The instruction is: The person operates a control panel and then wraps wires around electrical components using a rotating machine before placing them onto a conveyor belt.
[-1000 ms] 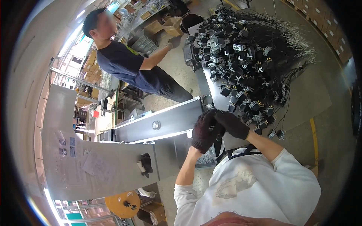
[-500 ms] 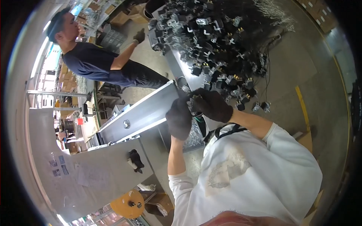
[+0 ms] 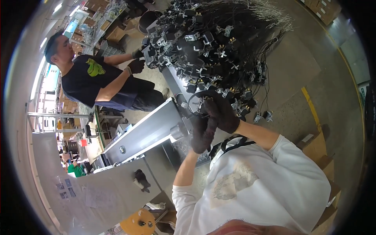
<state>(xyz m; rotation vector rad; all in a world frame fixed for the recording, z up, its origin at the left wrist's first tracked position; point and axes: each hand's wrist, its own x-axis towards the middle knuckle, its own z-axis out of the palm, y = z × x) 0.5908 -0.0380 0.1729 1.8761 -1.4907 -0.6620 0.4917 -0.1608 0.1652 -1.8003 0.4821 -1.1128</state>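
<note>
I wear the one camera on my head, looking steeply down my own chest; my white shirt [image 3: 254, 188] fills the lower edge, very near; my gloved left hand [image 3: 203, 131] and right hand [image 3: 221, 111] meet just above it, close to the lens; beyond them the heap of black wired parts [image 3: 219, 43] runs to the top rim; a co-worker [image 3: 100, 80] stands farther off at upper left; the fisheye bends everything near the rim.

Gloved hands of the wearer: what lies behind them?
Behind the left hand and right hand lies a heap of black wired parts on a grey table. Whatever they grip is hidden.
</note>
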